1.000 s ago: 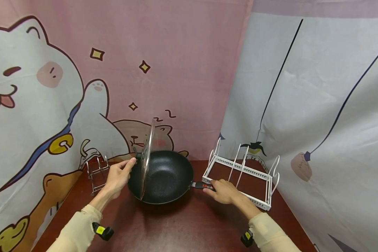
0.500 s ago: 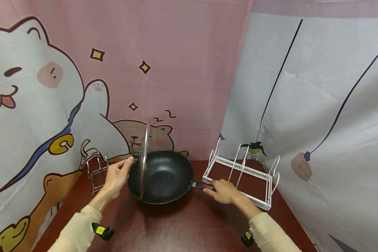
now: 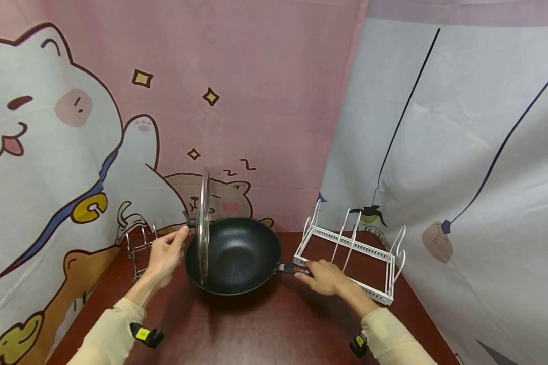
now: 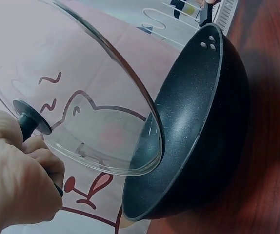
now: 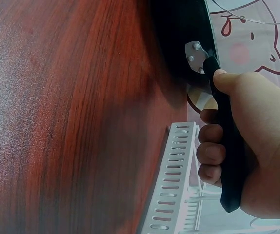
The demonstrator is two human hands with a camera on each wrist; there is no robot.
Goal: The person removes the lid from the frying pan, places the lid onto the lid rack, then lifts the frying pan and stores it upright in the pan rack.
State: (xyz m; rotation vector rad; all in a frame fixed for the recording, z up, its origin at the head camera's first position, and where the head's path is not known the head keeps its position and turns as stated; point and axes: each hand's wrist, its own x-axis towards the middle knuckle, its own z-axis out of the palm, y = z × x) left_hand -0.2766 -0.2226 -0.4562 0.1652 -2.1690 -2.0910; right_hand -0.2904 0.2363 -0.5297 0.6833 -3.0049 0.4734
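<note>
Over the black wok [image 3: 243, 257] I see 1 upright glass lid [image 3: 203, 230], its knob [image 3: 192, 222] pinched by the left hand [image 3: 165, 256]; the right hand [image 3: 326, 278] curls its fingers round the wok handle [image 5: 231, 161].

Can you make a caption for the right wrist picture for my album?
Right hand grips the handle of a black pan, near a white rack.

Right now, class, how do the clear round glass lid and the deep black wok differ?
The clear glass lid is transparent, while the deep black wok is opaque. The lid stands nearly upright; the wok opens upward. The left hand grips the lid's knob; the right hand grips the wok's handle. Both are round.
</note>
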